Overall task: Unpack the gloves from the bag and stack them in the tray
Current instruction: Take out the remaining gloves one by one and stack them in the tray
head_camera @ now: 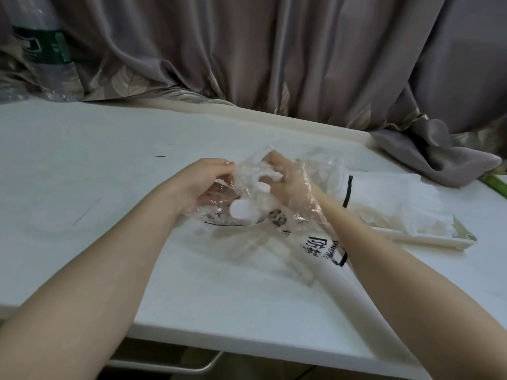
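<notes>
Crinkly clear plastic is the trouble as I watch: the bag (277, 212) is thin and slack, and my left hand (204, 182) only pinches its mouth edge between closed fingers. If that pinch slips while the right hand pulls, I judge the whole bag would drag along with the glove and could sweep into the tray (463, 238) just beside it, disturbing the stack. The film could also tear, or the glove could catch in the narrow opening and come out bunched.

My right hand (285, 185) is inside the bag, seen through the film, fingers curled on a white glove (263, 178); how firm that hold is I cannot tell. The glove looks soft, pale and crumpled, its rounded fingertips showing through the plastic over the white worktop (109, 165), near its middle. More white gloves (397, 198) already lie piled in the tray to the right, loosely, with edges overhanging, so a careless drop might slide them off.
</notes>
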